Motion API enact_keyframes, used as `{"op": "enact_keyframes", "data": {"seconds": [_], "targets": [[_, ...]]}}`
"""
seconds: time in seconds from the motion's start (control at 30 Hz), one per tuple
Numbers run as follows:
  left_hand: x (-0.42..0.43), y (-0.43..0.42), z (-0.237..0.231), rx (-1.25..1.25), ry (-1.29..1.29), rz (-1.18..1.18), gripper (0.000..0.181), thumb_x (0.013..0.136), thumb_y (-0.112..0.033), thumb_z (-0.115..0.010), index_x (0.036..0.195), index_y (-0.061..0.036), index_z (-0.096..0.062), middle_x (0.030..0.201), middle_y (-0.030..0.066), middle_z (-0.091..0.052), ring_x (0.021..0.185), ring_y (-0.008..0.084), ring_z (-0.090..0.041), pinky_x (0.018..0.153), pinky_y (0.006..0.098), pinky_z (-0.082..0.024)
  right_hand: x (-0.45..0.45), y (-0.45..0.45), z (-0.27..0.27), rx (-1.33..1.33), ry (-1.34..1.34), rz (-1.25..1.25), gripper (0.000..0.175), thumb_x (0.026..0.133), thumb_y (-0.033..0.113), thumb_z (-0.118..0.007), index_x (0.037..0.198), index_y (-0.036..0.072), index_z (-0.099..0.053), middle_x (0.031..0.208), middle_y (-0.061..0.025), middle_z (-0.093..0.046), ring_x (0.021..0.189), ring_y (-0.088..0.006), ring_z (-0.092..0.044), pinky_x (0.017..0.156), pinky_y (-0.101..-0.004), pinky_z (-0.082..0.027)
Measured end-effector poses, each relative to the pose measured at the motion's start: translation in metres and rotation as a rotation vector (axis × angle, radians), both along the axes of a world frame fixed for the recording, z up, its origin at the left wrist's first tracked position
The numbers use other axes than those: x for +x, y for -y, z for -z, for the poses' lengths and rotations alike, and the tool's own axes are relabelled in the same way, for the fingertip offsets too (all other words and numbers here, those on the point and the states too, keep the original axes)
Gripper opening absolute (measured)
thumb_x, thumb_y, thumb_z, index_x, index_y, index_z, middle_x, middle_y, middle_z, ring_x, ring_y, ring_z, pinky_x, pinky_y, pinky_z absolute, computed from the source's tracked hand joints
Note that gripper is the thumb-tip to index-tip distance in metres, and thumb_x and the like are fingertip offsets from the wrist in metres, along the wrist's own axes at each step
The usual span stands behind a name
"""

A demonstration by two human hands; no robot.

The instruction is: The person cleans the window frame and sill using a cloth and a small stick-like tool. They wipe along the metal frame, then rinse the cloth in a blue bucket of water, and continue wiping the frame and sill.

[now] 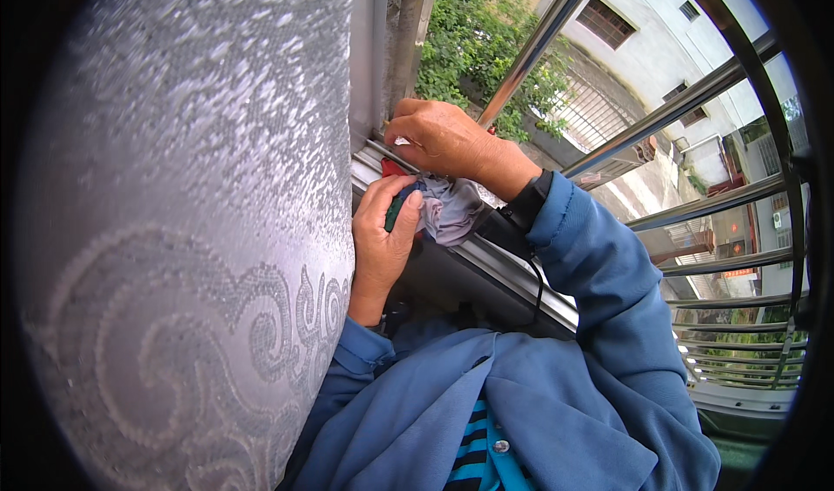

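Observation:
My left hand (384, 224) is closed around a small dark green and blue object (393, 214), mostly hidden by the fingers. A red piece (391, 167) shows just beyond the fingertips; whether it belongs to the same object is unclear. Against this hand lies a crumpled grey-pink cloth (453, 211), spread over the metal window track (482, 253). My right hand (446, 139) is above the track, close to the corner of the window frame (370, 116). Its fingers are bent and drawn together, and whatever is between their tips cannot be made out.
Patterned frosted glass (195, 230) fills the left side. Shiny metal window bars (677, 113) run along the right, with green shrubs (482, 54) and a white building (651, 28) outside. A black cable (539, 289) hangs from the right wrist.

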State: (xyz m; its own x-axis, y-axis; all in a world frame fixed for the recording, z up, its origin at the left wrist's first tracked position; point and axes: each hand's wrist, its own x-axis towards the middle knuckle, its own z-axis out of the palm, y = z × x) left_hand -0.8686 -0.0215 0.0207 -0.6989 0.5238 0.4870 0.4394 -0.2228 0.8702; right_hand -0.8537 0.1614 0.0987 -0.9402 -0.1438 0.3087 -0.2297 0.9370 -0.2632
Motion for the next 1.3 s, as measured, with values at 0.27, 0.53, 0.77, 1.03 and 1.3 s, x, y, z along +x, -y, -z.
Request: {"op": "enact_keyframes", "data": {"seconds": [0.27, 0.53, 0.77, 1.03, 1.3], "targets": [[0.001, 0.002, 0.000, -0.026, 0.016, 0.015, 0.026, 0.098, -0.018, -0.062, 0.112, 0.0033, -0.065, 0.110, 0.0146, -0.065, 0.104, 0.0244, -0.061, 0.096, 0.0328, -0.045, -0.021, 0.013, -0.009, 0.402, 0.272, -0.004, 0.014, 0.079, 0.010, -0.063, 0.086, 0.006, -0.075, 0.092, -0.0156, -0.065, 0.084, -0.0379, -0.067, 0.072, -0.0435, -0.055], [0.002, -0.001, 0.001, 0.002, 0.006, -0.008, 0.024, 0.094, -0.015, -0.066, 0.110, 0.0029, -0.067, 0.106, 0.0179, -0.066, 0.099, 0.0306, -0.064, 0.091, 0.0361, -0.048, -0.030, 0.016, -0.018, 0.454, 0.274, -0.086, 0.013, 0.078, 0.011, -0.064, 0.077, 0.004, -0.074, 0.081, -0.0183, -0.070, 0.081, -0.0376, -0.069, 0.069, -0.0438, -0.057], [0.002, 0.000, 0.001, 0.000, 0.008, -0.009, 0.024, 0.094, -0.015, -0.066, 0.109, 0.0032, -0.067, 0.106, 0.0175, -0.066, 0.099, 0.0302, -0.064, 0.091, 0.0357, -0.048, -0.032, 0.018, -0.016, 0.517, 0.341, -0.053, 0.013, 0.078, 0.014, -0.067, 0.080, 0.004, -0.075, 0.085, -0.0152, -0.072, 0.083, -0.0351, -0.071, 0.069, -0.0426, -0.057], [0.000, 0.000, 0.003, 0.016, -0.013, -0.011, 0.026, 0.094, -0.016, -0.066, 0.110, 0.0042, -0.066, 0.107, 0.0186, -0.066, 0.099, 0.0307, -0.065, 0.091, 0.0366, -0.049, -0.013, 0.018, 0.000, 0.526, 0.142, -0.049, 0.015, 0.078, 0.017, -0.070, 0.081, 0.003, -0.074, 0.090, -0.0131, -0.069, 0.085, -0.0313, -0.072, 0.069, -0.0395, -0.058], [0.000, 0.000, 0.002, 0.021, -0.020, 0.000, 0.027, 0.095, -0.017, -0.066, 0.111, 0.0043, -0.066, 0.108, 0.0190, -0.065, 0.100, 0.0311, -0.065, 0.091, 0.0371, -0.049, 0.005, 0.012, -0.007, 0.376, 0.174, 0.060, 0.011, 0.080, 0.011, -0.066, 0.086, 0.003, -0.068, 0.090, -0.0119, -0.064, 0.085, -0.0320, -0.068, 0.073, -0.0409, -0.057]]}}
